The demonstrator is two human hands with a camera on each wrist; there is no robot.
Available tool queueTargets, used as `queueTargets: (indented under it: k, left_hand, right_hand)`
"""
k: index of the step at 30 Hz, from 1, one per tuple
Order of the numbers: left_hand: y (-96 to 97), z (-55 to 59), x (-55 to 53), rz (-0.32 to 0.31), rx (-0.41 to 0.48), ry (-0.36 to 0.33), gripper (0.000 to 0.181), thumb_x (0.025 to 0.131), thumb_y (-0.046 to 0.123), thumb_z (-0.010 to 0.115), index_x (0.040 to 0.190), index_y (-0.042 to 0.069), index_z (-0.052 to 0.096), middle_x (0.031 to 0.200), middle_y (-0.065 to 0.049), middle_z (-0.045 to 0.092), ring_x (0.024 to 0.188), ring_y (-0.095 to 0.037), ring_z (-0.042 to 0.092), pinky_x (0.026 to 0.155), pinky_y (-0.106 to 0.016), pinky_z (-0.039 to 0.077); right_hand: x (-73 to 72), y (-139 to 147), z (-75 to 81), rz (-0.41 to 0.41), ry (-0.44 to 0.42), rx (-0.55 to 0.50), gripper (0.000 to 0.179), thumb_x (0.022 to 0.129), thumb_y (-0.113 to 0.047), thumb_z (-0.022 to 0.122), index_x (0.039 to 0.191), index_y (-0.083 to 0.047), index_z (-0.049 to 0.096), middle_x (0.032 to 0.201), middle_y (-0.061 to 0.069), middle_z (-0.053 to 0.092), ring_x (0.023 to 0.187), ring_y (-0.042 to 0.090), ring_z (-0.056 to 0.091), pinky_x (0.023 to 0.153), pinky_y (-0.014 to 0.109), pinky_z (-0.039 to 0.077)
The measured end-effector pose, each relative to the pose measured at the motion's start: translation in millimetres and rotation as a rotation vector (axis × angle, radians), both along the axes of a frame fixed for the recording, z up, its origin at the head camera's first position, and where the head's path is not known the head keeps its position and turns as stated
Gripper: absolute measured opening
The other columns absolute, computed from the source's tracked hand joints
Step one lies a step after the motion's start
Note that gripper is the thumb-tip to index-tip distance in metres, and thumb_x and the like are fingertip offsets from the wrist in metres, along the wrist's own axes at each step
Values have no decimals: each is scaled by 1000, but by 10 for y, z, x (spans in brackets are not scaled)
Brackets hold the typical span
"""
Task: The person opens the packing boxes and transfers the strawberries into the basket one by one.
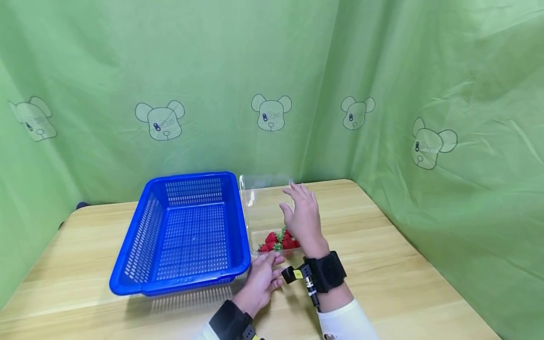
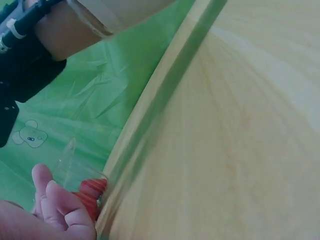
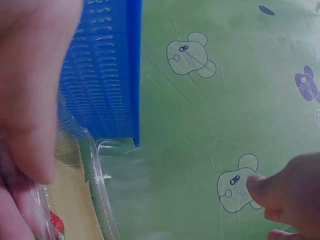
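A clear plastic clamshell box (image 1: 253, 246) stands on the table with its transparent lid (image 1: 263, 200) raised at the back. Red strawberries with green leaves (image 1: 271, 237) lie in its base. My left hand (image 1: 260, 279) is at the box's front edge; the right wrist view shows its fingers (image 3: 37, 145) gripping the plastic rim. Over the right side of the box my right hand (image 1: 302, 215) is lifted, thumb and fingers spread apart, near the lid's right edge. Whether it touches the lid cannot be made out. It hides some strawberries.
Left of the box stands a large blue plastic basket (image 1: 243, 226) with slotted sides, close against the lid. A green curtain (image 1: 297, 141) with printed bear heads hangs behind and beside the wooden table (image 1: 382, 283).
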State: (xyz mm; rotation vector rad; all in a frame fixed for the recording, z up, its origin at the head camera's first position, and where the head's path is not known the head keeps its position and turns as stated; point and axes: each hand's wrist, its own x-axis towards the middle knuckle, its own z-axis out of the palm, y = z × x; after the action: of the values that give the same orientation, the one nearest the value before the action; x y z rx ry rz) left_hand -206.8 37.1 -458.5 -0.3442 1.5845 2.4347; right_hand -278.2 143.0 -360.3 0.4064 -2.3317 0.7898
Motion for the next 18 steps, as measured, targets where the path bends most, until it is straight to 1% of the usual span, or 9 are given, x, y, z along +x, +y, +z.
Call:
queueTargets:
  k: [4,6,7,10,13,14,16,18]
  left_hand:
    - [-34,69,57,-29,-17,-27,39,100,25,53,127,-3,51,116,-14,62,73,-14,59,55,-21,48]
    - [-64,123,111,-51,-49,-12,42,99,23,55,130,-5,48,115,-14,61,71,-15,59,54,-21,48]
    - [-79,155,144,-62,-72,8,43,97,21,56,131,-5,47,114,-14,61,70,-15,59,54,-21,48]
    - [-122,257,262,-119,-173,106,41,96,16,58,128,-8,49,110,-14,62,69,-16,62,53,-23,49]
    - [-171,373,379,-197,-283,217,41,94,15,63,125,-8,52,104,-11,65,71,-19,65,57,-32,54]
    - [-198,417,414,-227,-324,250,40,93,17,64,125,-6,54,103,-9,66,74,-21,65,59,-36,55]
    - [-274,530,474,-285,-434,310,40,92,22,67,124,0,57,103,-6,66,82,-22,65,66,-39,55]
    - [-379,658,508,-333,-554,375,40,91,28,68,124,6,59,108,-5,66,90,-22,65,70,-40,56]
  right_hand:
    - [-24,26,-24,34,-35,-37,33,86,-8,73,117,1,66,129,21,58,126,39,48,108,50,33]
    - [-36,36,-35,44,-79,-56,33,87,-11,72,118,0,66,128,20,58,124,37,50,106,48,37]
    - [-41,42,-39,46,-105,-66,33,88,-12,71,118,-1,66,128,19,59,123,36,51,105,47,38]
    - [-51,72,-45,53,-173,-96,32,89,-15,70,118,-2,66,126,17,60,121,34,52,103,47,39]
    - [-61,109,-53,56,-233,-115,32,90,-18,69,119,-3,66,125,16,61,120,35,52,102,48,40]
    - [-65,121,-58,58,-253,-114,33,90,-19,69,119,-3,66,126,16,61,119,35,52,101,49,40]
    - [-76,139,-70,62,-301,-107,35,91,-20,68,121,-3,65,127,16,60,118,36,53,99,50,42]
    - [-90,150,-84,72,-347,-94,36,91,-21,68,123,-4,64,127,16,60,116,37,54,96,51,44]
